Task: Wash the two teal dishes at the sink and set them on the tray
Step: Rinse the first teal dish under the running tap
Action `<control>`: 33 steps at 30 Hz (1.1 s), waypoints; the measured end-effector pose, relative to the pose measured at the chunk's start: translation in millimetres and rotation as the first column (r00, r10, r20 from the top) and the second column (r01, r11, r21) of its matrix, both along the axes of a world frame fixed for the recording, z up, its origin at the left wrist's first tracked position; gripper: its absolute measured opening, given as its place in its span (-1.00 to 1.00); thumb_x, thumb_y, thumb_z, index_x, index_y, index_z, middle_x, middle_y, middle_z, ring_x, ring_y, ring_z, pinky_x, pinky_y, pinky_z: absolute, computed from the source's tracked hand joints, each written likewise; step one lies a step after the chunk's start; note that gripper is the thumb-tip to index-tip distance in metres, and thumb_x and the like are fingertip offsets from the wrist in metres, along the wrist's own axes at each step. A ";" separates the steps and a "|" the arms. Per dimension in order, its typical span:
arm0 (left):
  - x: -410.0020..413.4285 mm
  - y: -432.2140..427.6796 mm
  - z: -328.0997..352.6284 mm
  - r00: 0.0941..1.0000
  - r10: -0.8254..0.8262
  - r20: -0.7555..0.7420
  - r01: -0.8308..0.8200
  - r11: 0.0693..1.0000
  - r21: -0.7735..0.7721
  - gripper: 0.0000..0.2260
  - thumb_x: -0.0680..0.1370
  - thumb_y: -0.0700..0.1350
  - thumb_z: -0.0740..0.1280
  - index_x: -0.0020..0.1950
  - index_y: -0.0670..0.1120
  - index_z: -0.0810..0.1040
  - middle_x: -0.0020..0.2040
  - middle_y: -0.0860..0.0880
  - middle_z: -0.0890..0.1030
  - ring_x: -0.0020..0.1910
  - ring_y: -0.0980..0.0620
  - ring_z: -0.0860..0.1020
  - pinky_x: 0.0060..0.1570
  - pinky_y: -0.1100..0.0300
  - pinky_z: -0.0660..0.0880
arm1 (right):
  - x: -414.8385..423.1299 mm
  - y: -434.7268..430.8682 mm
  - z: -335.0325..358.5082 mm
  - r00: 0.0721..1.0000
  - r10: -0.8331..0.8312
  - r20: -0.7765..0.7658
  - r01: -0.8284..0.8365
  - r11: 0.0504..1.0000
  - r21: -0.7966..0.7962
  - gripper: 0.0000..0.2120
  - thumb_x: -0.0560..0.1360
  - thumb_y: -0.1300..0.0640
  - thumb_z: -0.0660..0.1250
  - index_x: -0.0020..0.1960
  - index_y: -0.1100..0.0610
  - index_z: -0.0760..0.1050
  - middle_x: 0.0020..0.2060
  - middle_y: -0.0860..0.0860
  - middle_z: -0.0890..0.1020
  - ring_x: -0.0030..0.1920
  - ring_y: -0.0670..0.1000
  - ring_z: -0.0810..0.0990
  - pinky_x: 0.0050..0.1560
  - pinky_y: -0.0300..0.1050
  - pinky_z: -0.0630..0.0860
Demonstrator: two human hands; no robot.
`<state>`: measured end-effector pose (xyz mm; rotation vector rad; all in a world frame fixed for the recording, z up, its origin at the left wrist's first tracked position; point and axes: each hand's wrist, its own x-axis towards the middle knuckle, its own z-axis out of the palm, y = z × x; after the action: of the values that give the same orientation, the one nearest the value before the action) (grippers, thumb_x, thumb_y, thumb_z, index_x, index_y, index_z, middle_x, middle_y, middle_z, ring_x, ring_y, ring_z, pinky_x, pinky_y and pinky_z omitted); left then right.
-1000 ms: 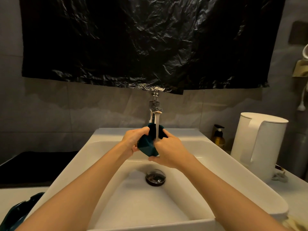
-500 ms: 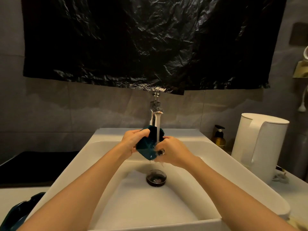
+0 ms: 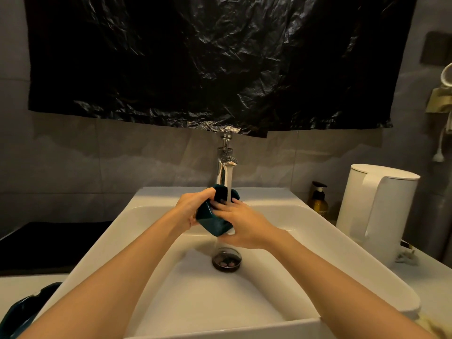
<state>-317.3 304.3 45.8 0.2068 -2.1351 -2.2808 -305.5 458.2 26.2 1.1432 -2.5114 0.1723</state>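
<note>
Water from the tap (image 3: 226, 165) runs over the teal dish (image 3: 212, 220), which both your hands clasp above the sink (image 3: 318, 231): left hand (image 3: 193, 209) closed round its rim, right hand (image 3: 241, 226) cupping its side. Likely hard, breakable and slick; keep thumbs hooked over the rim.

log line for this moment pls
step: rinsing | left hand: grip on teal dish | right hand: rubbing dish | faucet: running | second teal dish: left of sink

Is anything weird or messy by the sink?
A crinkled black plastic sheet covers the wall above the tap, which is odd. A kettle beside a washbasin is unusual too. Nothing looks spilled or broken.
</note>
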 end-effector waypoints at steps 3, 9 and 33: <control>-1.9 2.8 0.8 1.000 0.019 -0.017 -0.019 1.000 0.003 -0.69 0.45 -0.07 0.41 0.11 -0.20 0.55 0.03 -0.19 0.64 0.05 -0.13 0.60 -0.04 0.04 0.59 | 1.1 4.8 4.1 0.977 -0.130 -0.169 0.156 0.976 0.152 -0.38 0.48 -0.03 0.34 0.48 0.08 0.24 0.44 0.03 0.35 0.44 0.03 0.29 0.49 -0.15 0.00; 0.7 6.3 5.0 0.989 0.136 -0.054 -0.135 0.991 0.014 -0.91 0.45 -0.13 0.40 -0.15 -0.08 0.51 -0.04 -0.15 0.59 0.01 -0.11 0.55 -0.11 0.09 0.54 | 6.8 -1.2 6.3 0.937 -0.250 -0.244 0.267 0.963 0.038 -0.64 0.48 -0.01 0.36 0.22 0.12 0.56 0.07 0.05 0.63 0.16 0.08 0.51 0.10 -0.11 0.47; 2.6 11.6 9.5 0.999 -0.015 0.043 0.009 0.989 0.150 -0.64 0.39 -0.11 0.42 0.15 -0.18 0.51 0.07 -0.18 0.60 0.08 -0.13 0.56 -0.21 0.12 0.57 | -39.3 -12.2 134.2 0.963 -0.263 0.057 0.259 0.846 -0.466 -0.47 0.54 0.37 0.07 0.46 0.06 0.32 0.09 0.18 0.61 -0.38 -0.10 0.45 -0.43 -0.39 0.34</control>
<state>-314.7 315.9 55.4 0.2485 -1.9896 -2.4682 -344.8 446.0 160.4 0.5974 -2.3920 0.6596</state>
